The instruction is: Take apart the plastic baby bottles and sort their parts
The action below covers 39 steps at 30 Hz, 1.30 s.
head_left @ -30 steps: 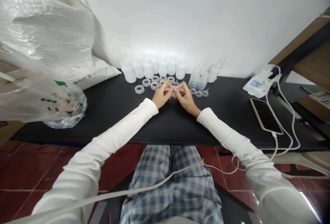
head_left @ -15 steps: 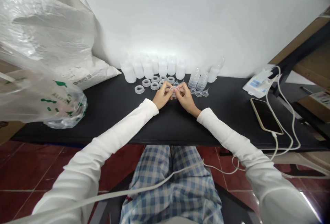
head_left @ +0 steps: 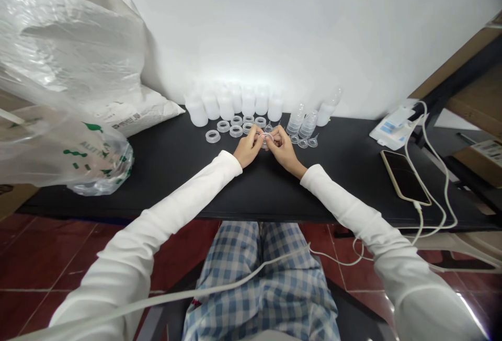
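Observation:
My left hand and my right hand meet above the black table, pinching a clear plastic screw ring between thumbs and fingers. Part of it is hidden by my fingers, and whether a teat sits inside cannot be made out. Left of and behind my hands lie several loose screw rings. Small clear teats with thin tips rest just right of my right hand. Behind them stand two stacks of clear domed caps. Several milky-white bottles line the wall.
One bottle with a clear domed cap stands apart on the right. A phone on a cable and a white power strip occupy the table's right side. Plastic bags crowd the left. A white cable crosses my lap.
Both hands stay in the same place around the ring. My thumbs and fingers have shifted slightly on it; everything else looks the same.

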Motion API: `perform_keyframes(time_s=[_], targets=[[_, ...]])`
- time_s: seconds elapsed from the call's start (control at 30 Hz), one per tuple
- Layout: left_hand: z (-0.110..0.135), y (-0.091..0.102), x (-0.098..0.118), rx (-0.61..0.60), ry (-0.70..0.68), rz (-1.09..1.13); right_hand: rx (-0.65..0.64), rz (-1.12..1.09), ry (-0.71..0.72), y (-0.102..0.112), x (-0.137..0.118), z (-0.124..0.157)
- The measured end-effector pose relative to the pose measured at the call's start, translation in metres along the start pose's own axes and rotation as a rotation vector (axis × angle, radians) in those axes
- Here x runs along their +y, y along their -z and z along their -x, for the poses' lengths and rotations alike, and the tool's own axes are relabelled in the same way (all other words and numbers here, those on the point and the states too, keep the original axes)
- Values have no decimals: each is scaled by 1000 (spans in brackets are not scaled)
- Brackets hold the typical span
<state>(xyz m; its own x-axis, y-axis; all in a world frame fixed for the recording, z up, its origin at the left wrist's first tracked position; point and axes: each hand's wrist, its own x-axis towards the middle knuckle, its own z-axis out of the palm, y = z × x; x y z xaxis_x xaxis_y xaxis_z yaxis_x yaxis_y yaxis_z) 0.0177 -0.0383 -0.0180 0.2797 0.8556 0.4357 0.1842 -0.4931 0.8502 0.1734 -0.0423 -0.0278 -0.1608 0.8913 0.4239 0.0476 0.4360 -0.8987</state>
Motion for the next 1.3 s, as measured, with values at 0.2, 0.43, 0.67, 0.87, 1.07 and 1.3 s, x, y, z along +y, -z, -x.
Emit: perform_keyframes(time_s=[0.2, 0.43, 0.67, 0.87, 1.07, 1.3], targets=[[-1, -3, -5, -30, 41, 138, 6, 1, -1, -1, -7, 2], [-3, -4, -14, -44, 9, 167, 40, -18, -47, -1, -6, 0], [-5, -7, -13, -67, 69, 275, 55, 32, -7, 0, -1, 0], [-5, -8, -14, -40, 116, 317, 33, -5, -39, 0, -2, -1], [-9, -5, -23, -24, 150, 381, 29, -109, -84, 1, -5, -2], [-14, -3, -24, -61, 76, 409, -17, -92, -102, 5, -5, -6]])
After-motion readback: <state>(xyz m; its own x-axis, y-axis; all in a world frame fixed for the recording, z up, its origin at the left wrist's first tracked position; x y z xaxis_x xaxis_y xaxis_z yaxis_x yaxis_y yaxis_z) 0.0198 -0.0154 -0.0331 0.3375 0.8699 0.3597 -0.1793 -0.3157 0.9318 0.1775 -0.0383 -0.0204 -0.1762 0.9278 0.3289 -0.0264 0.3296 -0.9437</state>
